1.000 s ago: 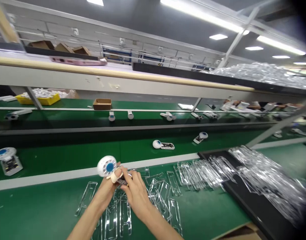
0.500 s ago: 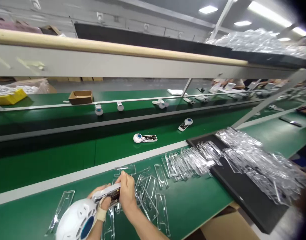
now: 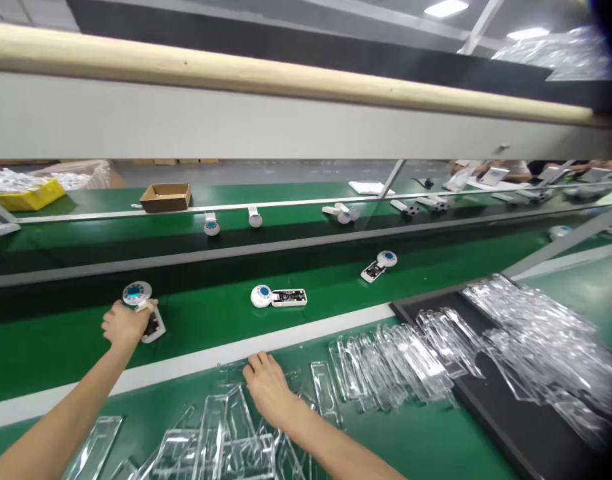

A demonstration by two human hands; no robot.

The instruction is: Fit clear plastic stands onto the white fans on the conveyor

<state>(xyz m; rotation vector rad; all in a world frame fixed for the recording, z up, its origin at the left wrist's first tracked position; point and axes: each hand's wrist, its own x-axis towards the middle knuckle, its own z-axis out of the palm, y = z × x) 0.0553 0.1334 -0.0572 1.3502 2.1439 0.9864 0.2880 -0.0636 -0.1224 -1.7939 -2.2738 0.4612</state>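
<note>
My left hand [image 3: 122,323] reaches over the green belt, its fingers closed on a white round-headed device [image 3: 137,293]. This device has a blue disc in its head and a dark circuit board showing in its open handle. Down at the bench edge, my right hand [image 3: 267,387] has curled fingers on a clear plastic frame [image 3: 230,373]; the fingertips partly hide the contact. A heap of similar clear frames [image 3: 213,433] lies below and left of that hand. Another white device [image 3: 281,297], its board exposed, rests on the belt ahead.
A further device [image 3: 381,265] lies on the belt to the right. Rows of clear plastic frames [image 3: 393,363] sit beside a black tray [image 3: 491,400] piled with more. Across the belt stand a brown carton [image 3: 166,198] and a yellow bin [image 3: 31,198]. A shelf beam [image 3: 286,123] crosses overhead.
My left hand has carried the white device from near my body forward and left onto the belt. My right hand has left the device and moved to the clear frames.
</note>
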